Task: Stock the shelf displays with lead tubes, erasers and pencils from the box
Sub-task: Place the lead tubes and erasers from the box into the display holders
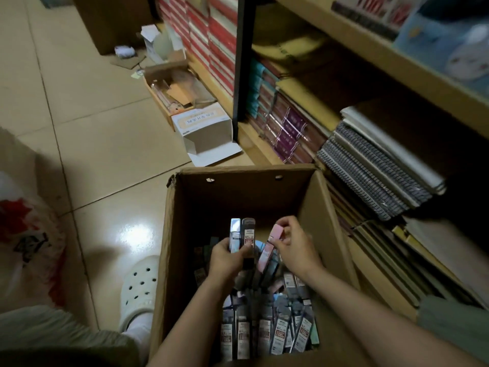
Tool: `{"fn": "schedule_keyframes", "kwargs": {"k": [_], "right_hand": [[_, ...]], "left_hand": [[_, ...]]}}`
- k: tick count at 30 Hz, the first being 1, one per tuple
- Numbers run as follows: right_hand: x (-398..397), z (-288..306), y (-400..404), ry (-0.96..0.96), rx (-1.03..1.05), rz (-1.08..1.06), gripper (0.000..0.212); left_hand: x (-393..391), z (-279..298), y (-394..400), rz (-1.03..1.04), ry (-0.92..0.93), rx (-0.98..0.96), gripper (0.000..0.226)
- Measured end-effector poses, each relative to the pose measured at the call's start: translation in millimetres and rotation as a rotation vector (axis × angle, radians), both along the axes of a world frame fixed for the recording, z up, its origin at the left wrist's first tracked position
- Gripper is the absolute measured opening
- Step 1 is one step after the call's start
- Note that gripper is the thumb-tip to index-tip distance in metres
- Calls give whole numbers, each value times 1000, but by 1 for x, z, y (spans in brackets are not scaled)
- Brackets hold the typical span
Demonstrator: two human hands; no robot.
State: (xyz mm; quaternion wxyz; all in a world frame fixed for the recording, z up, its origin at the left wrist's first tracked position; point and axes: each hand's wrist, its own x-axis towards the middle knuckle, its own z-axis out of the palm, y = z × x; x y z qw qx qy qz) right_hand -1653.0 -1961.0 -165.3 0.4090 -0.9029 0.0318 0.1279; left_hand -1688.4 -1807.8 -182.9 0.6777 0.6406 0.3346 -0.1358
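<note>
An open cardboard box point(315, 205) stands on the floor below me, its bottom covered with several lead tubes point(277, 335) in grey, black and pale colours. Both my hands are inside it. My left hand point(227, 258) grips two upright lead tubes, one silver point(235, 231) and one black point(248, 233). Just to the right, my right hand point(293, 245) pinches a pink lead tube point(272, 241) near its top end, tilted slightly. No erasers or pencils can be made out.
Wooden shelves point(397, 64) on the right hold stacked notebooks point(375, 168) and spiral pads. On the tiled floor point(87, 144) lie an empty white carton point(206, 131), a small box of scraps point(174, 94) and a plastic bag point(29, 234). My white clog point(139, 287) is beside the box.
</note>
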Motion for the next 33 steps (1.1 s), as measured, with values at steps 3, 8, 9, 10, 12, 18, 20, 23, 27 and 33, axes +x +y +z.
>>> {"fn": "schedule_keyframes", "kwargs": {"k": [3,8,9,10,12,18,20,23,27,33], "right_hand": [[9,60,-12,-103,-2,12,33],[8,178,-43,-343,-28,-11,40],[6,198,-50,-392,-17,-31,39],[3,217,-56,-439,-5,-54,37],[-2,250,-67,-511,19,-95,35],[-13,308,-83,-637,-20,-142,33],[-18,319,-85,-684,-94,-124,33],[-22,342,-92,-751,-207,-86,32],[-13,388,-111,-864,-308,-112,31],[32,439,-140,-975,-425,-285,33]], "left_hand": [[15,48,-3,-65,-87,-111,17],[54,163,-8,-403,-336,-168,26],[60,188,-11,-469,-375,-159,23],[65,211,-15,-524,-419,-127,19],[70,248,-22,-634,-521,-30,12],[69,295,-39,-784,-625,-42,19],[73,301,-48,-698,-639,-88,24],[84,315,-58,-692,-688,-146,23],[101,341,-62,-745,-768,-156,22],[132,350,-78,-632,-764,-188,19]]}}
